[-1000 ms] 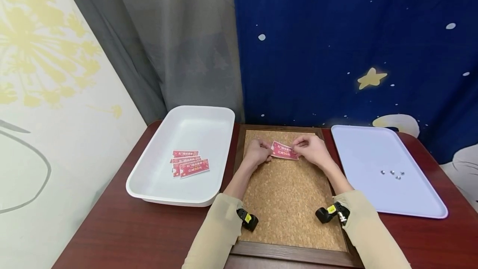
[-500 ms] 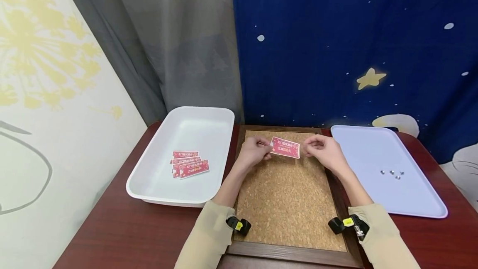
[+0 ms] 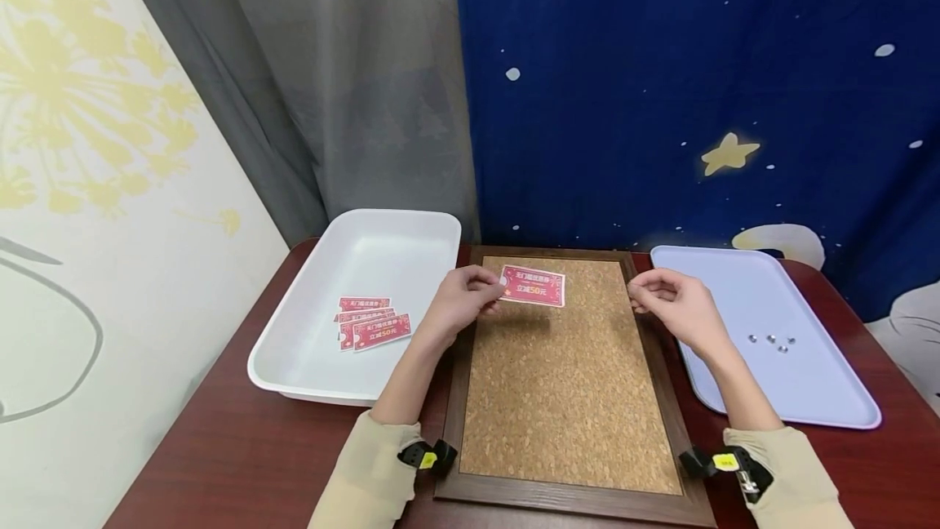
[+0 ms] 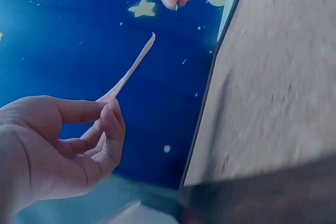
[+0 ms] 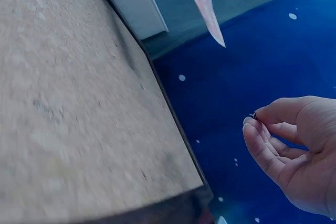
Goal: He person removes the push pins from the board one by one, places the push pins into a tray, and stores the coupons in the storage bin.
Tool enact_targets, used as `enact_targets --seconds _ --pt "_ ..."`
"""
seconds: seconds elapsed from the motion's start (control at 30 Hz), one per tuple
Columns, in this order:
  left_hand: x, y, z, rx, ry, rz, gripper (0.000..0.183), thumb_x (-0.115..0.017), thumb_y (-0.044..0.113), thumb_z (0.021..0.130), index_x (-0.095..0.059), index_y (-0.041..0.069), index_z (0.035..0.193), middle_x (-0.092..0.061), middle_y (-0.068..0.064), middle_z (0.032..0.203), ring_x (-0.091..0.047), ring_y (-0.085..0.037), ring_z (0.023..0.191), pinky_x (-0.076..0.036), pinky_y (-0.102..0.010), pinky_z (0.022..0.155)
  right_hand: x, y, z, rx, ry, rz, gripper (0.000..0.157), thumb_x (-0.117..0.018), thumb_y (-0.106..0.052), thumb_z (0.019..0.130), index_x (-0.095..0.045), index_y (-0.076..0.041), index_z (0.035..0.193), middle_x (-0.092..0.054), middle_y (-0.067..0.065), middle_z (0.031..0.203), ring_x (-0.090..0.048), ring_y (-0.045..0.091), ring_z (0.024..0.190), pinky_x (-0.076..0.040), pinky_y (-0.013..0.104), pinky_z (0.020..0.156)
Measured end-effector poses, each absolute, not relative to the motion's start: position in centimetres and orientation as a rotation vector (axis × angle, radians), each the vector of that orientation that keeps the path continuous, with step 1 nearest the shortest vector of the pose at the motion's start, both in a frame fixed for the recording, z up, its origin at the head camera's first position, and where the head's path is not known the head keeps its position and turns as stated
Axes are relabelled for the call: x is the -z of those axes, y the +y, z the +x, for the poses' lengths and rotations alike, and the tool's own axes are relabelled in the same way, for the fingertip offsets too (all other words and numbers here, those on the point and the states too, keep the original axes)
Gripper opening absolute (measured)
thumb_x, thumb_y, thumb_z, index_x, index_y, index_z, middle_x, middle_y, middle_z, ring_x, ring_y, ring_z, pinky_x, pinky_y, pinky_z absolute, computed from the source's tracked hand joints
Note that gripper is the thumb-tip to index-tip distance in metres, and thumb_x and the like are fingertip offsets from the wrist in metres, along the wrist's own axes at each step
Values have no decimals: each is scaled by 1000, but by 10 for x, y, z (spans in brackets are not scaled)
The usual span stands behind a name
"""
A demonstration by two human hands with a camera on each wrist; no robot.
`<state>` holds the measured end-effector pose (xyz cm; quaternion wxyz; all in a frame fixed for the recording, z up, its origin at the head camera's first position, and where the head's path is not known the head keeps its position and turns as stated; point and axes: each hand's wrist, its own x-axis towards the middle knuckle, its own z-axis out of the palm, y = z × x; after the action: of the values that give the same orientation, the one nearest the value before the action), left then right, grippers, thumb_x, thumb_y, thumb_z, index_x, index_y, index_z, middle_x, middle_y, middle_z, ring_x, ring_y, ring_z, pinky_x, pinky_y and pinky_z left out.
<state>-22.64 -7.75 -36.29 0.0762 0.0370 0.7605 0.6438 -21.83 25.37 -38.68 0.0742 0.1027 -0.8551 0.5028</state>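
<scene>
My left hand (image 3: 463, 300) pinches the left edge of a red paper coupon (image 3: 534, 286) between thumb and fingers, above the upper left of a framed corkboard (image 3: 569, 398). The left wrist view catches this coupon (image 4: 131, 72) nearly edge-on, raised off the cork. Over the board's right frame is my right hand (image 3: 676, 304), apart from the coupon. A small thumbtack (image 5: 254, 115) with its point showing is pinched between that hand's thumb and fingertips in the right wrist view.
To the left stands a deep white tub (image 3: 294, 349) with several overlapping coupons (image 3: 382, 331) in it. A shallow pale tray (image 3: 734, 292) on the right bears several silver thumbtacks (image 3: 782, 349). Behind the table (image 3: 242, 447) hang grey and blue starry curtains (image 3: 587, 104).
My hands have spread apart. The right hand has left the coupon's right edge and moved right; the left hand has carried the coupon left.
</scene>
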Motion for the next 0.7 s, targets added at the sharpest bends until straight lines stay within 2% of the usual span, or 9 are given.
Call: enact_targets --seconds 0.2,0.27,0.43,0.7 --pt "359 -106 -222 -1911 2316 105 14 -64 6 98 -64 -5 105 -69 -18 87 -67 -17 71 -57 -42 78 384 275 -209 -1459 -2569 272 25 -66 -17 99 -68 6 109 -74 7 92 -70 7 78 -56 22 72" --pt "360 -115 -221 -1905 2320 91 15 -63 7 98 -64 -6 106 -69 -17 87 -66 -15 71 -57 -42 78 384 282 -206 -1410 -2584 239 26 -67 -21 99 -69 3 109 -74 6 90 -70 7 76 -53 19 71" --pt "364 -139 -217 -1884 2340 46 17 -64 8 98 -63 -7 108 -68 -19 88 -66 -14 71 -56 -31 71 383 300 -197 -1327 -2619 169 29 -68 -25 99 -69 1 110 -74 0 86 -69 6 74 -48 14 67" --pt "370 -177 -212 -1771 2419 -83 23 -65 16 99 -63 -3 113 -68 -12 88 -66 -22 78 -53 -34 70 385 328 -188 -1307 -2623 101 32 -67 -27 99 -67 3 111 -73 -6 85 -68 2 74 -47 11 69"
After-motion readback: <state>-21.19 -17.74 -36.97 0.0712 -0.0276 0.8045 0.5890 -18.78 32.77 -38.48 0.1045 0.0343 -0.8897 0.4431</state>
